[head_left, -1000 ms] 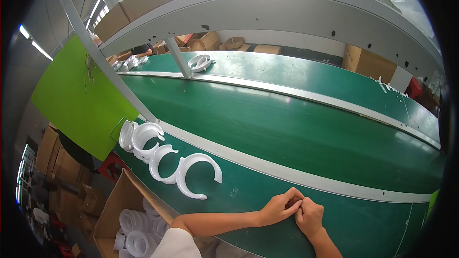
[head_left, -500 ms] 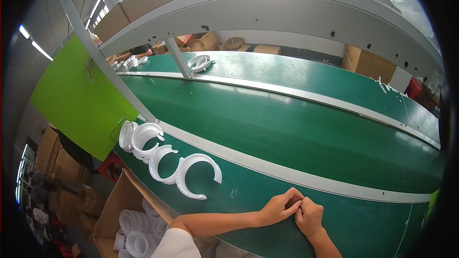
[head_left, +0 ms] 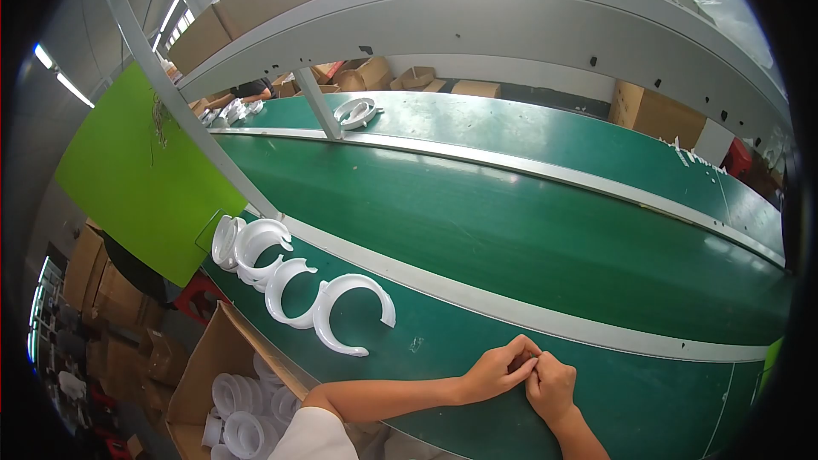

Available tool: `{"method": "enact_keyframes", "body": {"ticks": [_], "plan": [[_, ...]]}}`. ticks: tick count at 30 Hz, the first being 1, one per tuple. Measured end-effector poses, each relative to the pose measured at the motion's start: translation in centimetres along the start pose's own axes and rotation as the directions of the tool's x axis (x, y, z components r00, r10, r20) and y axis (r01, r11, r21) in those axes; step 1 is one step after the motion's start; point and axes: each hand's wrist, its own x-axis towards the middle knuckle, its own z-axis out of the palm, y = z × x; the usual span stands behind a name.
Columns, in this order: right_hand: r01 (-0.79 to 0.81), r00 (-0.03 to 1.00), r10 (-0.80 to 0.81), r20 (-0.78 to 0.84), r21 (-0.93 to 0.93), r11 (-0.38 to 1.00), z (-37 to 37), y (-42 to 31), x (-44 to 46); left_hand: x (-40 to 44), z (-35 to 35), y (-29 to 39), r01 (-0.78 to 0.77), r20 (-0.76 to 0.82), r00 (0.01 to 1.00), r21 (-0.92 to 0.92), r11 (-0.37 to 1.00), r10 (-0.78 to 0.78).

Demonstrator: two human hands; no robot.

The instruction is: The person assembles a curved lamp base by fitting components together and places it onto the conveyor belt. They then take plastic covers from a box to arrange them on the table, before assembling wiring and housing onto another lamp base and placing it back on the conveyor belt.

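Observation:
My left hand (head_left: 497,372) and my right hand (head_left: 552,387) meet above the near green work surface, fingertips touching. Both have curled, closed fingers; whether something small is pinched between them is hidden. To the left of my hands lies a white C-shaped plastic ring (head_left: 328,317) with a wide gap. Another open white ring (head_left: 274,290) touches it, and a third open ring (head_left: 241,247) sits farther back. Beside that one, round white parts (head_left: 226,241) stand at the far end of the row.
A cardboard box (head_left: 192,392) with several white round parts (head_left: 247,434) stands at lower left. A metal rail (head_left: 511,317) borders the green conveyor belt (head_left: 511,230). A grey shelf (head_left: 511,25) spans overhead; a lime-green panel (head_left: 141,179) hangs left. A person's arm (head_left: 223,101) shows far back.
My hands and the white rings have not visibly moved. A tiny speck on the conveyor belt has shifted slightly to the right.

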Motion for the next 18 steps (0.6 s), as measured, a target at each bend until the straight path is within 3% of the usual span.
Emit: {"method": "enact_keyframes", "body": {"ticks": [18], "plan": [[-0.003, 1.0, 0.003, 0.006, 0.0, 1.0, 0.0, 0.0, -0.01, 0.01, 0.01, 0.2, -0.008, -0.009, 1.0, 0.011, 1.0, 0.008]]}}
